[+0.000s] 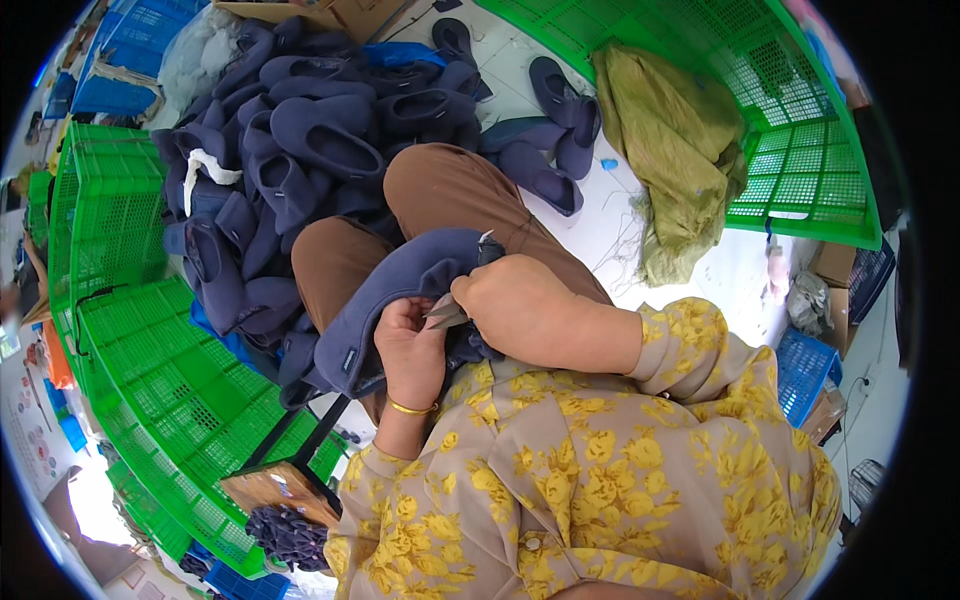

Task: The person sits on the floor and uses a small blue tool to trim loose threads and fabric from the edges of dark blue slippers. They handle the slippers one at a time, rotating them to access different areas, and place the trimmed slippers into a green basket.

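Both the left hand (410, 345) and the right hand (510, 300) gripped one dark blue fleece slipper (400, 290) over the lap, beside a pile of same slippers (290, 150).

A navy fleece slipper (400, 290) lies in the person's lap over the brown trouser legs, near the middle of the scene. It is soft and rumpled, its upper bent over, with a small label on its near-left edge. A small pair of metal snips (445, 312) touches its right side, the blades pointing left between the hands.
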